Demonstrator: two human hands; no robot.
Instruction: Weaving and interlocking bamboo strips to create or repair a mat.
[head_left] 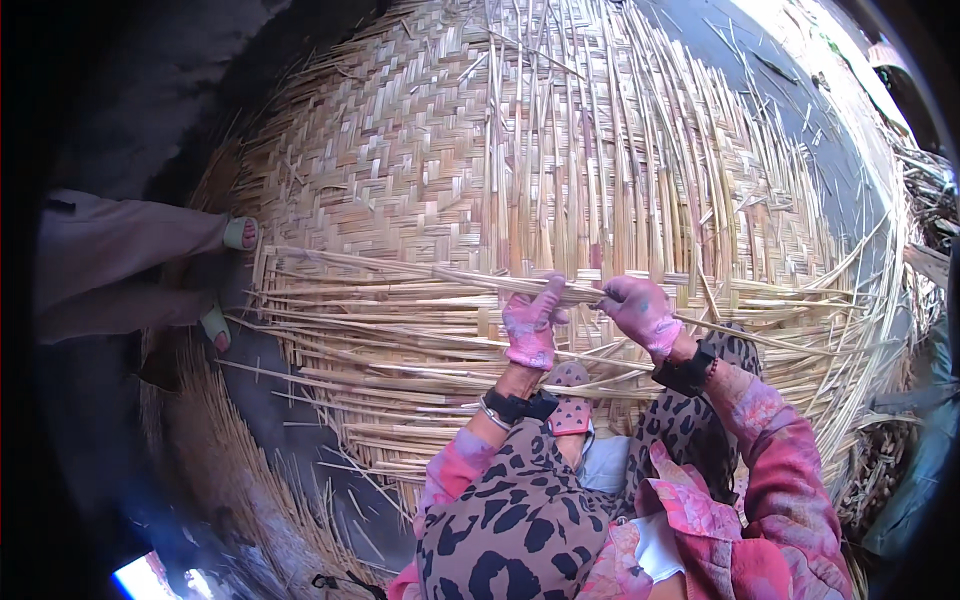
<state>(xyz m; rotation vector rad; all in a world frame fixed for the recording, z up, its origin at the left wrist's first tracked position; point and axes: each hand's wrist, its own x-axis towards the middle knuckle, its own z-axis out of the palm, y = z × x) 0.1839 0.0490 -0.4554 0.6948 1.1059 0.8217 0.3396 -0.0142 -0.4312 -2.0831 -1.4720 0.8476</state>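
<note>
A large woven mat [400, 150] of flat, straw-coloured reed strips spreads out before me. My left hand [530, 325], in a pink fingerless glove, pinches a few long reed strips [430, 272] that run crosswise over the mat. A little to its right, my right hand [642, 312], gloved alike, is closed on the same strips, fingers curled in. Beyond both hands, lengthwise strips [560, 190] lie loose on the finished weave. Closer to my body, crosswise strips [400, 345] lie in rows with their ends fanned out. The fingertips' exact grip is partly hidden.
At the left edge stands another person in light trousers [140, 240] and green sandals [240, 233]. My patterned shoe [570, 412] is on the mat. A second woven piece [225, 460] lies at lower left. Sticks [925, 190] are piled at the far right.
</note>
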